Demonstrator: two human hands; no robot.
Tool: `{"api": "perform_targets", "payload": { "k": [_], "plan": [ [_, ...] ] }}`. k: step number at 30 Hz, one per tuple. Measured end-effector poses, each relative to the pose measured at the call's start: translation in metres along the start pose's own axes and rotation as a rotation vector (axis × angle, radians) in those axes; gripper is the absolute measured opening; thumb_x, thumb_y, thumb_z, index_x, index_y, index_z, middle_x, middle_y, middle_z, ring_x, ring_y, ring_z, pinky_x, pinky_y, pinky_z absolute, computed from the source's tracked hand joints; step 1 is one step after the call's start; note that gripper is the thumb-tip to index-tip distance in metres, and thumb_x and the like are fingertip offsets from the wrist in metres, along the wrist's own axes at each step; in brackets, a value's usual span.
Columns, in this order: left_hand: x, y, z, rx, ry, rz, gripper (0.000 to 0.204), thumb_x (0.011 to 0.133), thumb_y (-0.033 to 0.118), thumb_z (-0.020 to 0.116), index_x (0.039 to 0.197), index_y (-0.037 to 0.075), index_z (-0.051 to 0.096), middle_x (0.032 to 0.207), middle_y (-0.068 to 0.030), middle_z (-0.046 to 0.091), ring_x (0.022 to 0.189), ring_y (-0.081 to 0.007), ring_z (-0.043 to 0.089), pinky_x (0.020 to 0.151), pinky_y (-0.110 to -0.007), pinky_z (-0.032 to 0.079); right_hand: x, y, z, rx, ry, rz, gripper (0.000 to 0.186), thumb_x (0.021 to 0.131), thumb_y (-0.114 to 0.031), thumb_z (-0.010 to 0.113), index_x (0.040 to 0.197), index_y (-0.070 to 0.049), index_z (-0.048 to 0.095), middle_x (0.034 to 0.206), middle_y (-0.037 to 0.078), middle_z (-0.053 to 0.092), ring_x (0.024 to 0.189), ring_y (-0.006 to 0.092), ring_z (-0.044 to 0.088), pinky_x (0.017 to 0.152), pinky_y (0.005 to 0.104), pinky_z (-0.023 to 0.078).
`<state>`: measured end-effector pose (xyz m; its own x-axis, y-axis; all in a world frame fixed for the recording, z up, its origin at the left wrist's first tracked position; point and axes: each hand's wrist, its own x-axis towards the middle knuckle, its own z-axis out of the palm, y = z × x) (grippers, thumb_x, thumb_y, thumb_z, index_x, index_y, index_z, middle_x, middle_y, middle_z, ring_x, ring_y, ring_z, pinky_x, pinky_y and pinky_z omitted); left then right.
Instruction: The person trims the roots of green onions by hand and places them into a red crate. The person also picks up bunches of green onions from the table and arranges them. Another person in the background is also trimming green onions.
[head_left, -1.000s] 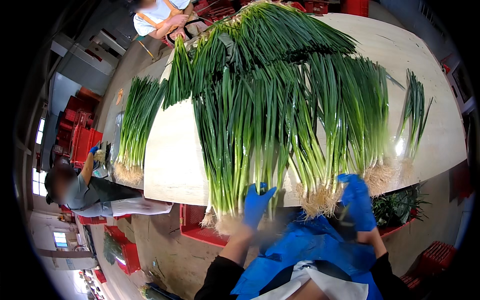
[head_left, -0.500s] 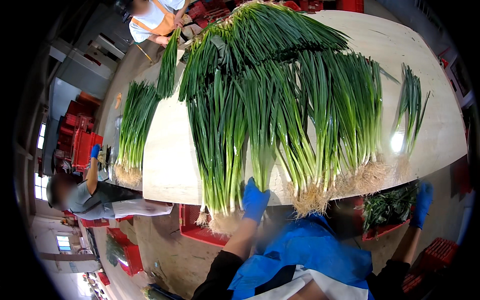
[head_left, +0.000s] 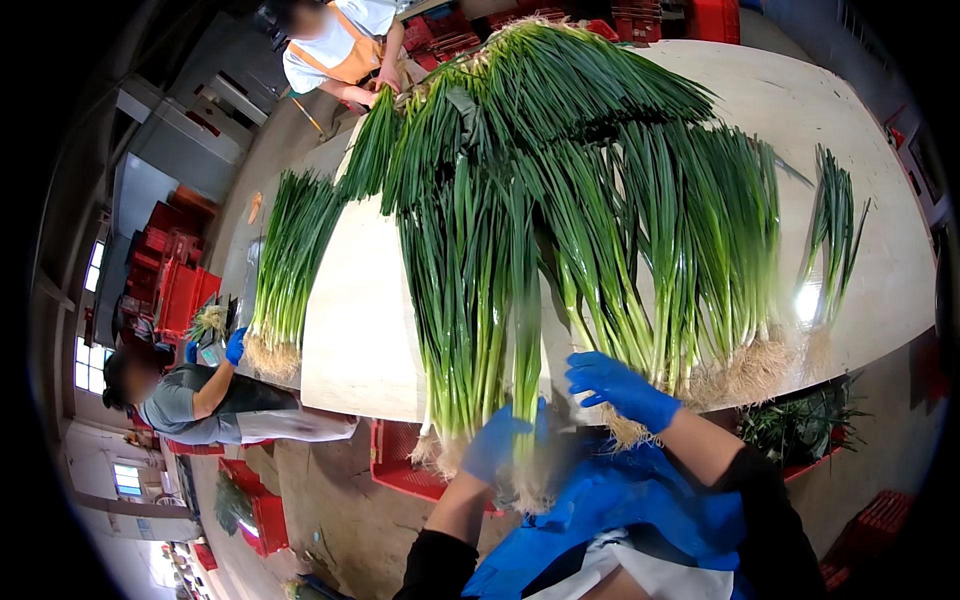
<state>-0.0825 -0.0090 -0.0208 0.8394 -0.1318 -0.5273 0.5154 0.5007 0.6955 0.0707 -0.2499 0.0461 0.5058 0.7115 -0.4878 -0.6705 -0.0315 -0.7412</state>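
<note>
At the near edge of the pale table point(head_left: 350, 350), your blurred left hand point(head_left: 490, 450) curls around a slim bunch of green onions point(head_left: 525, 350), its roots overhanging that edge; you cannot tell how tightly those fingers press. Farther right along the table's near edge, your right hand point(head_left: 628, 390) has its fingers slightly spread. More green onions point(head_left: 610, 270) lie across the table.

A produce-handling shed is indicated by the broad pale worktop point(head_left: 355, 320) heaped with rooted green onions point(head_left: 465, 290), by the red plastic crates point(head_left: 183, 297) stacked and set about the bare floor point(head_left: 330, 490), and by the co-worker point(head_left: 312, 62) in an orange apron point(head_left: 357, 58).
</note>
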Motion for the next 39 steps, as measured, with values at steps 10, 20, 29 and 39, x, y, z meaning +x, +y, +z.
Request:
{"api": "perform_targets", "payload": {
  "k": [10, 20, 29, 39],
  "plan": [
    [-0.068, 0.021, 0.0, -0.031, 0.062, -0.057, 0.061, 0.06, 0.007, 0.069, 0.117, -0.005, 0.051, 0.078, -0.0128, 0.061, 0.063, -0.0232, 0.061, 0.057, -0.035, 0.052, 0.107, 0.005, 0.078, 0.331, -0.163, 0.021, 0.045, 0.084, -0.024, 0.07, 0.121, -0.009, 0.051, 0.108, 0.004, 0.06, 0.093, 0.0173, 0.06, 0.076, 0.0359, 0.052],
    [-0.094, 0.068, -0.012, -0.249, 0.159, 0.036, 0.059, 0.055, 0.005, 0.063, 0.112, -0.008, 0.053, 0.076, -0.0201, 0.06, 0.058, -0.0311, 0.06, 0.053, -0.039, 0.051, 0.108, -0.058, 0.149, -0.038, -0.165, -0.163, 0.03, 0.086, -0.028, 0.068, 0.107, -0.01, 0.056, 0.087, -0.004, 0.054, 0.074, 0.0064, 0.051, 0.069, 0.0242, 0.045],
    [-0.037, 0.094, -0.053, 0.118, 0.528, 0.149, 0.037, 0.078, 0.0, 0.058, 0.115, -0.001, 0.053, 0.095, -0.014, 0.065, 0.08, -0.0245, 0.065, 0.072, -0.038, 0.055, 0.105, -0.033, 0.08, -1.014, 0.344, -0.5, 0.072, 0.088, -0.032, 0.06, 0.142, 0.001, 0.026, 0.14, 0.027, 0.036, 0.128, 0.0387, 0.039, 0.107, 0.0435, 0.031],
    [-0.016, 0.095, 0.015, 1.248, 0.679, 0.77, 0.054, 0.082, 0.007, 0.061, 0.133, 0.002, 0.042, 0.126, -0.0159, 0.053, 0.101, -0.0219, 0.058, 0.086, -0.031, 0.05, 0.024, 0.03, -0.059, -0.998, 0.877, -0.678, 0.047, 0.084, -0.014, 0.065, 0.127, -0.003, 0.05, 0.111, 0.018, 0.061, 0.1, 0.0327, 0.061, 0.085, 0.0396, 0.05]
  ]
}}
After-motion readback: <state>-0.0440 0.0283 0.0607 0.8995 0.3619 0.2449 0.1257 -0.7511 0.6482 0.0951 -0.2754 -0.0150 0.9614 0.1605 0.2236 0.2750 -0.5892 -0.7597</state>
